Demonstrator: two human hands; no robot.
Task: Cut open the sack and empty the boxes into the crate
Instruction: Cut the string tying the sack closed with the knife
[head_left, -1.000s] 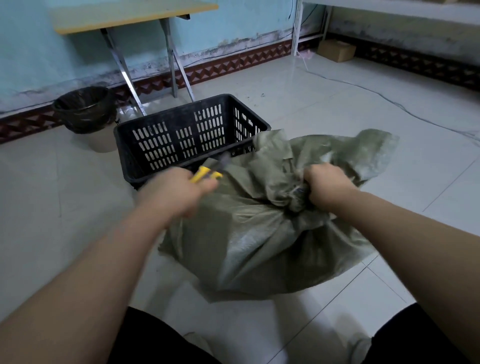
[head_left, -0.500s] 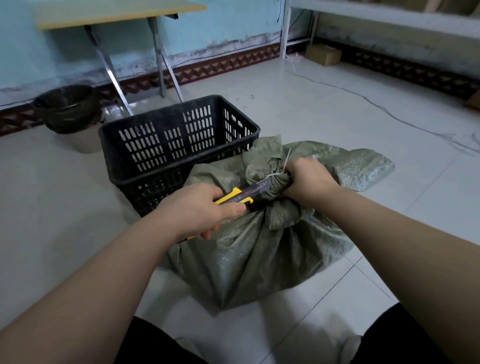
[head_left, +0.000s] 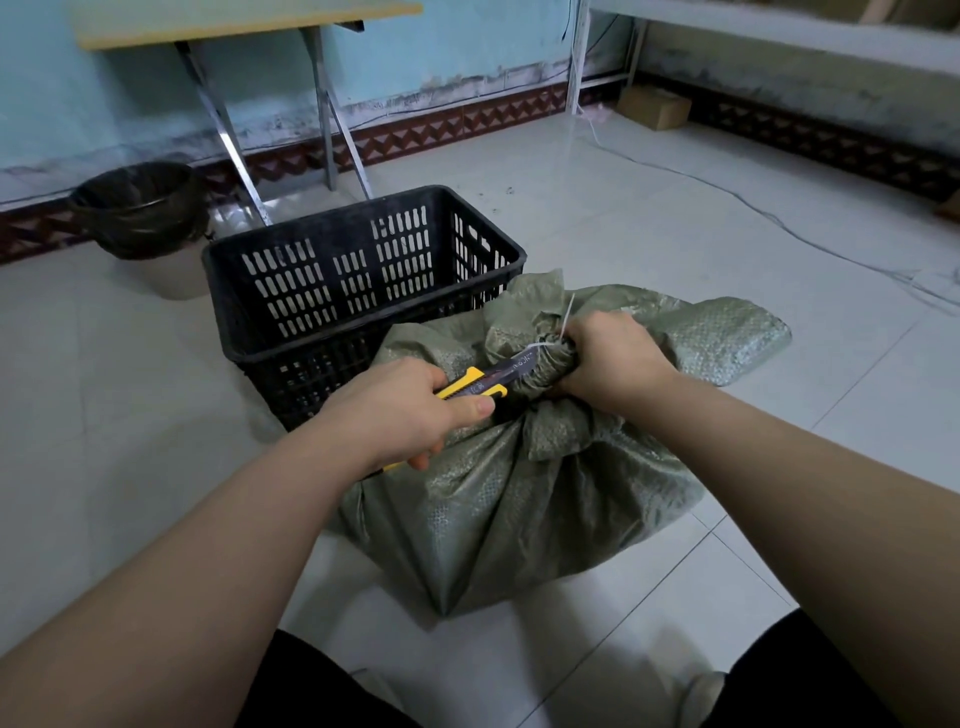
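- On the tiled floor (head_left: 675, 234), in the head view, the green woven sack (head_left: 519, 493) lay in front of the person, its near corner pointing back toward them and a loose flap spread out to the right.
- The sack's far-left side touched the front right corner of the black slotted crate (head_left: 332, 228), which stood open side up just beyond it.
- The right hand (head_left: 608, 358) was closed round the gathered neck (head_left: 545, 364) of the sack, fingers wrapped over the bunched fabric, where a thin white tie (head_left: 550, 340) bound it.
- The left hand (head_left: 395, 410) was curled round a yellow utility knife (head_left: 478, 387), thumb lying along the handle.
- The knife's long axis ran from the near left up to the far right; its extended blade (head_left: 511, 364) pointed at the neck, the tip meeting the fabric just beside the tie and the right hand's fingers.
- Whether the blade had cut anything could not be told.
- Toward the floor's far edge stood a bin with a black liner (head_left: 140, 208), left of the crate, and a folding table (head_left: 244, 21) against the wall.
- A cardboard box (head_left: 654, 106) sat in the far right corner, with a thin cable (head_left: 753, 208) trailing across the tiles.
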